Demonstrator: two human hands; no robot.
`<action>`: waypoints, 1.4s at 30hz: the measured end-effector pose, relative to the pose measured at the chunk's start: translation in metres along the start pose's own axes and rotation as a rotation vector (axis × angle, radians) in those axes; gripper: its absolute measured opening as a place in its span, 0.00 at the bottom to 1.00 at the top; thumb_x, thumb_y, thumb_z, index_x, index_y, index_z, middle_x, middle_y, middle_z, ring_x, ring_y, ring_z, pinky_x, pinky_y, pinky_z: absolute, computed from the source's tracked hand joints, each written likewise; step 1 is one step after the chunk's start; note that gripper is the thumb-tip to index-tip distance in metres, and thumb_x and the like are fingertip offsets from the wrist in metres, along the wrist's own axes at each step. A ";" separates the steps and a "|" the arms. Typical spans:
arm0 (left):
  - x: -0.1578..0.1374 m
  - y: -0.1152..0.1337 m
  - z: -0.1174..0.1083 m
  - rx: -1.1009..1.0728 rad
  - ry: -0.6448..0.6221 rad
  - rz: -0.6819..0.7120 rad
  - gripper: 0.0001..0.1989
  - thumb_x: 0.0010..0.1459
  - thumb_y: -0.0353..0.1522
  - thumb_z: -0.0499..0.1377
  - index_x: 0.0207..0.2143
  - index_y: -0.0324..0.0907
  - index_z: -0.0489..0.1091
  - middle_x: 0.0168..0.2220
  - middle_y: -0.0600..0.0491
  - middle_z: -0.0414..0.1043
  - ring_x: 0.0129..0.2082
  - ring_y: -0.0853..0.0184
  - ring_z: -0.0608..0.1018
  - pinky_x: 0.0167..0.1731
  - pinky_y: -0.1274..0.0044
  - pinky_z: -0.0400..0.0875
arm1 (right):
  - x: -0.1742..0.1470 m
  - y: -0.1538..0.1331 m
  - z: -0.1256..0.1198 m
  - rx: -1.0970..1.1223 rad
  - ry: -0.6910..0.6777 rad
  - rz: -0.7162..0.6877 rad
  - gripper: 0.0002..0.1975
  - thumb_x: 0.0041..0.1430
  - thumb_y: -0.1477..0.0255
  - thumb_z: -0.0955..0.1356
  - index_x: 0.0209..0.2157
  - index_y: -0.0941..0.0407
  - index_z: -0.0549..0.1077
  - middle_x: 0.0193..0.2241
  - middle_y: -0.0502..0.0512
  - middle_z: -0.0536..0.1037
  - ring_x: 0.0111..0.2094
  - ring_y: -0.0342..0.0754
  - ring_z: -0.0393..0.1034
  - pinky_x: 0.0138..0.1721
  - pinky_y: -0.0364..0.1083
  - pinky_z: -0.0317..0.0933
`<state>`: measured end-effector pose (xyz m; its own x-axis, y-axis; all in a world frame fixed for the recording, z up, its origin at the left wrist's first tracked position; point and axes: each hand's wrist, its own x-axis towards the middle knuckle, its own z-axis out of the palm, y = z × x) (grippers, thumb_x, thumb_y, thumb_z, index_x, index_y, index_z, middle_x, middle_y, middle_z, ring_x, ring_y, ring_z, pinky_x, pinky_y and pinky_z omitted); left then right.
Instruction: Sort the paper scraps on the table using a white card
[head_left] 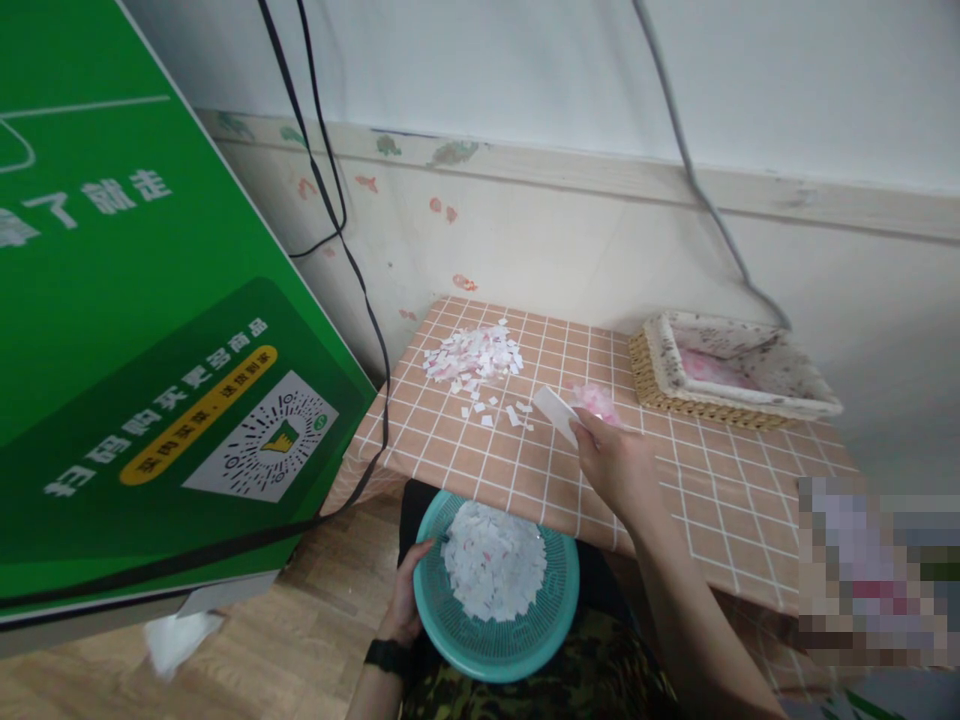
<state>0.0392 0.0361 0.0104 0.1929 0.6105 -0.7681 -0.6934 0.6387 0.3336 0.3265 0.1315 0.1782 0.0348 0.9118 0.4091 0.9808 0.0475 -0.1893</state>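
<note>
A teal plastic colander [564, 592] sits on my lap, below the table's front edge. Inside it is a heap of small white paper pieces [496, 565], a few with pink marks. Closed on the colander's left rim is my left hand [406, 598], a dark band on its wrist. Over the table, my right hand [619, 462] pinches a flat white strip [556, 414], perhaps card, pointing up and left. Several loose paper squares [487, 420] lie just left of the strip. Farther back is a pile of white and pink pieces [474, 355]. Pink translucent material [594, 400] lies behind my right hand.
A brown checked cloth covers the table [735, 480]. At the back right stands a cloth-lined wicker basket [750, 405] with pink material inside. On the left is a large green panel [112, 330], with black cables [367, 300] hanging beside it. A white wall rises behind.
</note>
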 end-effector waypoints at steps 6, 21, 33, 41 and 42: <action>-0.002 0.001 0.002 -0.006 0.028 0.031 0.06 0.47 0.30 0.62 0.29 0.35 0.76 0.25 0.48 0.80 0.25 0.60 0.80 0.31 0.69 0.73 | 0.004 0.003 0.008 0.073 -0.033 -0.110 0.15 0.61 0.69 0.62 0.44 0.52 0.77 0.24 0.54 0.79 0.21 0.45 0.69 0.23 0.42 0.53; 0.007 -0.004 -0.011 0.032 -0.013 0.033 0.11 0.49 0.34 0.62 0.32 0.35 0.75 0.26 0.47 0.80 0.26 0.58 0.80 0.32 0.67 0.73 | 0.012 -0.011 0.011 0.144 -0.069 -0.180 0.15 0.62 0.69 0.61 0.44 0.52 0.77 0.29 0.53 0.80 0.25 0.44 0.72 0.26 0.41 0.57; 0.002 -0.002 -0.007 0.008 0.006 0.017 0.13 0.47 0.34 0.63 0.34 0.34 0.75 0.26 0.46 0.79 0.25 0.58 0.79 0.32 0.66 0.72 | 0.038 -0.023 0.021 0.171 -0.131 -0.247 0.14 0.61 0.74 0.62 0.43 0.51 0.77 0.34 0.52 0.81 0.28 0.45 0.74 0.27 0.41 0.59; 0.002 -0.003 -0.005 0.013 0.033 0.053 0.10 0.48 0.32 0.62 0.32 0.35 0.75 0.25 0.47 0.80 0.25 0.59 0.79 0.33 0.68 0.72 | 0.027 0.000 0.005 0.250 -0.179 -0.315 0.13 0.61 0.74 0.63 0.40 0.53 0.78 0.37 0.53 0.80 0.34 0.47 0.75 0.33 0.43 0.64; 0.002 -0.003 -0.005 0.013 0.030 0.054 0.09 0.48 0.32 0.62 0.32 0.35 0.75 0.25 0.47 0.80 0.25 0.59 0.79 0.33 0.68 0.73 | 0.025 0.004 0.003 0.271 -0.185 -0.320 0.13 0.60 0.75 0.63 0.41 0.53 0.78 0.36 0.53 0.80 0.34 0.47 0.75 0.34 0.43 0.64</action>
<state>0.0378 0.0330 0.0053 0.1345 0.6302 -0.7647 -0.6929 0.6115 0.3821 0.3306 0.1553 0.1847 -0.3207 0.8902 0.3236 0.8501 0.4212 -0.3162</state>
